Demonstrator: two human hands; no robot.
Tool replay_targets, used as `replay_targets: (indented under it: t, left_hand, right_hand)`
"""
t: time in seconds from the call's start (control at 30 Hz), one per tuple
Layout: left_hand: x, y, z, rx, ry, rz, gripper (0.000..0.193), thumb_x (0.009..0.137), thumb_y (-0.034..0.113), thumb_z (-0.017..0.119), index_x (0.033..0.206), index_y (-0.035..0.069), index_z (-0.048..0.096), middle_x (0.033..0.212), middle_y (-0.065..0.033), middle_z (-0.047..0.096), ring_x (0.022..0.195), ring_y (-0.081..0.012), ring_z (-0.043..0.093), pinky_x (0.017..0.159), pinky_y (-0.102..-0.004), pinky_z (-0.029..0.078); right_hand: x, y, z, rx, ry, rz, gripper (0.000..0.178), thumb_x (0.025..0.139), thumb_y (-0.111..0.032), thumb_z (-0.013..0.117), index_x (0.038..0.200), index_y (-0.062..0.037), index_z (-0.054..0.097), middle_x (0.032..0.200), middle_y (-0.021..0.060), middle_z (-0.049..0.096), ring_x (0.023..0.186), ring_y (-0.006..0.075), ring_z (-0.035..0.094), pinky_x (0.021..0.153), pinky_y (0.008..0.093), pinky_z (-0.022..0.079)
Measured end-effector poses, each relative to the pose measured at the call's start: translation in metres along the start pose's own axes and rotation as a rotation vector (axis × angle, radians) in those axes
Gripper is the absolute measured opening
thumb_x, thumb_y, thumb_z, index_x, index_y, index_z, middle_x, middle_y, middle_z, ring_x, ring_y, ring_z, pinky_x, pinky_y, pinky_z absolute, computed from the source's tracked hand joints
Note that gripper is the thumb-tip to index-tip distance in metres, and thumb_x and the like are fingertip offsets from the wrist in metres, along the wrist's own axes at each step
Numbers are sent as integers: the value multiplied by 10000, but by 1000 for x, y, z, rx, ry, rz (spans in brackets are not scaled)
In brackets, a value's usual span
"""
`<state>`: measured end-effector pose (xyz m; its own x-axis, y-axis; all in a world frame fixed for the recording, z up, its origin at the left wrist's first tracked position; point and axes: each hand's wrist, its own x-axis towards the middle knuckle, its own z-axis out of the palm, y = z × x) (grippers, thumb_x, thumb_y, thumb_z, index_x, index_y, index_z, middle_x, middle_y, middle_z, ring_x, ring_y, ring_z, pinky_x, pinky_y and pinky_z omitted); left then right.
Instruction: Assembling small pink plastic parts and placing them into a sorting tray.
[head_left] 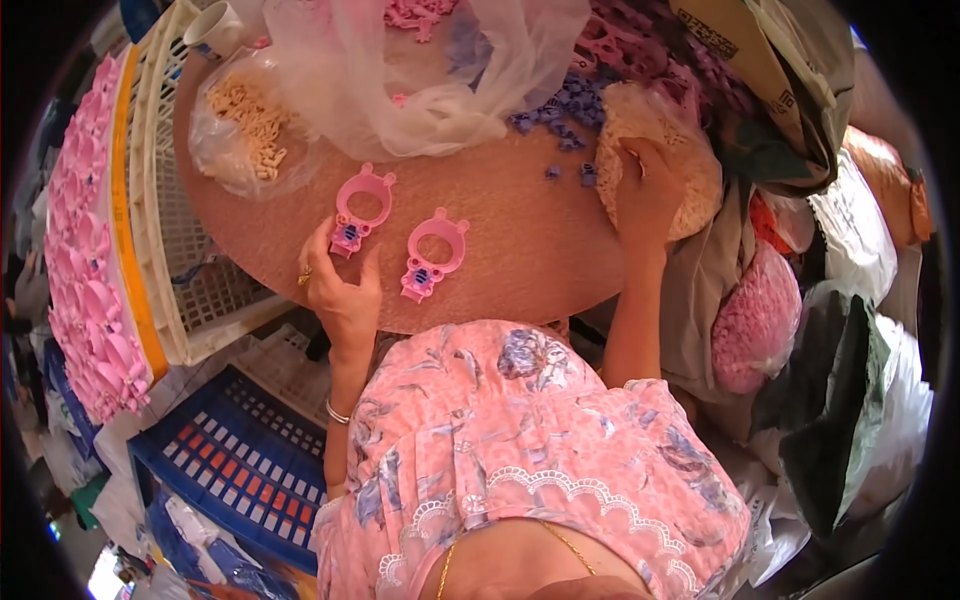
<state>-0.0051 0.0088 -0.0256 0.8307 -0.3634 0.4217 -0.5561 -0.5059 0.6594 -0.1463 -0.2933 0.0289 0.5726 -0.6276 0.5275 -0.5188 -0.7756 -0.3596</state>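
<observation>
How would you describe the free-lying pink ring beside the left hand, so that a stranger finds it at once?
Start at the brown table, at its edge by the floral dress. Right of the left hand lies a pink ring with two small ears and a blue detail below. Its twin touches that hand; this one lies apart, nearer the dress.

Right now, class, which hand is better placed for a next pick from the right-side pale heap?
Probably the right hand, over the pale heap; the left hand is farther off, beside a pink frame.
</observation>
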Motion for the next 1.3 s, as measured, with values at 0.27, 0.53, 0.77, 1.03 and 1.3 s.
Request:
replay_targets:
  t: [0.27, 0.53, 0.77, 1.03, 1.3]
  left_hand:
    - [-6, -6, 3, 35, 47, 7, 483, 785, 95, 763, 1200, -5, 536, 1068, -175, 654, 1018, -352, 611, 897, -420, 466]
    - [-8, -10, 5, 21, 73, 5, 483, 755, 91, 768, 1183, 20, 555, 1063, -178, 631, 1016, -373, 589, 891, -435, 454]
    - [-6, -9, 4, 34, 93, 34, 545, 719, 99, 779, 1203, 23, 541, 1053, -161, 643, 1014, -383, 585, 888, -446, 455]
    - [-5, -6, 4, 142, 29, 6, 675, 685, 113, 804, 1277, 31, 490, 1050, -167, 654, 1028, -383, 589, 877, -432, 479]
    - [-2, 22, -9, -54, 151, -19, 612, 698, 64, 792, 1248, 15, 527, 1063, -153, 663, 993, -320, 632, 839, -379, 511]
  right_hand:
    - [31, 60, -21, -131, -114, 341, 260, 854, -21, 550, 1085, -29, 669, 963, 178, 670, 898, 329, 636, 769, 378, 493]
    - [23, 77, -7, -276, -106, 38, 265, 881, -169, 544, 1056, -43, 698, 999, 199, 675, 946, 360, 638, 836, 409, 492]
    - [24, 32, -13, -183, 453, -98, 164, 922, -71, 566, 1005, -1, 689, 967, 156, 684, 843, 273, 663, 767, 356, 529]
    - [-28, -99, 29, 1129, -113, 65, 73, 892, 46, 588, 924, 0, 634, 968, 138, 685, 747, 140, 632, 697, 218, 500]
    - [-53, -152, 40, 939, -389, -188, 149, 788, 84, 650, 872, -34, 682, 974, 79, 707, 892, 185, 629, 819, 292, 475]
